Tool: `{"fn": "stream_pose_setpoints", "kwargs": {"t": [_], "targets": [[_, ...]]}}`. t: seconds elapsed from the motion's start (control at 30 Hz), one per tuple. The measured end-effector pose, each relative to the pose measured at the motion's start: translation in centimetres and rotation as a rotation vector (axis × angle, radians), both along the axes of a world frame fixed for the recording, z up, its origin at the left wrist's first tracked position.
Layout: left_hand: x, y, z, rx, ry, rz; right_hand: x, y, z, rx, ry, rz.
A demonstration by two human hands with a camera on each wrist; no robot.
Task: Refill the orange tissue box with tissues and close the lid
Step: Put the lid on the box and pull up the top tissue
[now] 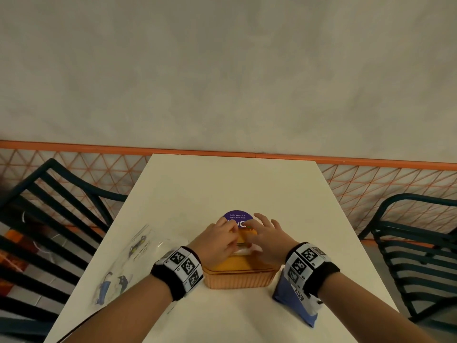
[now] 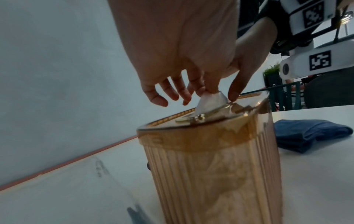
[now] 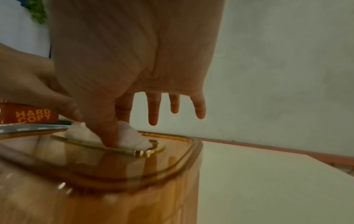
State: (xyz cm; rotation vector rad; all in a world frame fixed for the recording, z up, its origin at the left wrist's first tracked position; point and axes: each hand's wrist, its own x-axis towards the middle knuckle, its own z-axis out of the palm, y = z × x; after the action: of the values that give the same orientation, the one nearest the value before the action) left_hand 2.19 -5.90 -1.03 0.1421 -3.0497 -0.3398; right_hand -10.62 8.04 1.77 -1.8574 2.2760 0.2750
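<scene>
The orange ribbed tissue box [image 1: 238, 278] stands on the white table [image 1: 222, 184] with its clear orange lid [image 3: 134, 163] sitting on top. A white tissue [image 2: 210, 100] pokes up through the lid's gold-rimmed slot [image 3: 141, 151]. My left hand [image 2: 205, 91] pinches the tissue's tip from the left, its other fingers spread. My right hand [image 3: 116, 130] has its thumb down at the slot in front of the tissue and its forefinger behind it, pinching the tissue; the other three fingers stick out straight. In the head view both hands [image 1: 241, 235] meet over the lid and hide the slot.
A round purple sign [image 1: 238, 217] stands just behind the box. A blue packet [image 1: 294, 297] lies at its right, under my right wrist. A clear plastic wrapper [image 1: 128, 266] lies on the table's left side. Dark slatted chairs [image 1: 415, 256] flank the table; a wall is behind.
</scene>
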Motion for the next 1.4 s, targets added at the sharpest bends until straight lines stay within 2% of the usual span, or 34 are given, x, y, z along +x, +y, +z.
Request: {"fn": "stream_pose_setpoints", "kwargs": {"t": [0.17, 0.27, 0.5, 0.63, 0.73, 0.83, 0.97, 1.13, 1.27, 1.3, 1.4], "targets": [[0.9, -0.8, 0.5, -0.069, -0.127, -0.026, -0.9, 0.2, 1.6, -0.011, 0.097, 0.024], [1.2, -1.6, 0.9, -0.100, -0.167, -0.026, -1.5, 0.3, 1.0, 0.026, 0.044, -0.009], [1.7, -2.1, 1.3, -0.150, -0.103, 0.064, -2.5, 1.2, 0.8, -0.028, -0.055, -0.115], [2.4, -2.3, 0.9, -0.007, -0.212, 0.071, -2.4, 1.3, -0.3, 0.020, -0.115, -0.103], [2.6, -2.6, 0.7, 0.115, -0.132, 0.124, -2.9, 1.3, -0.3, -0.027, -0.122, -0.121], [2.8, -2.5, 0.1, 0.247, -0.066, 0.165, -3.0, 1.4, -0.7, -0.079, -0.234, -0.163], [3.1, -2.2, -0.5, 0.300, -0.074, 0.162, -3.0, 1.7, -1.5, -0.102, -0.304, -0.192], [2.6, -2.0, -0.2, 0.373, -0.022, 0.269, -3.0, 1.9, -2.3, -0.254, -0.392, -0.277], [2.9, -2.0, 0.1, 0.518, 0.017, 0.319, -3.0, 2.4, -2.6, -0.302, -0.453, -0.324], [3.0, -2.0, 0.1, 0.526, 0.011, 0.297, -3.1, 2.5, -2.6, -0.300, -0.460, -0.322], [3.0, -2.2, 0.0, 0.403, -0.070, 0.231, -3.2, 2.4, -2.6, -0.308, -0.461, -0.311]]}}
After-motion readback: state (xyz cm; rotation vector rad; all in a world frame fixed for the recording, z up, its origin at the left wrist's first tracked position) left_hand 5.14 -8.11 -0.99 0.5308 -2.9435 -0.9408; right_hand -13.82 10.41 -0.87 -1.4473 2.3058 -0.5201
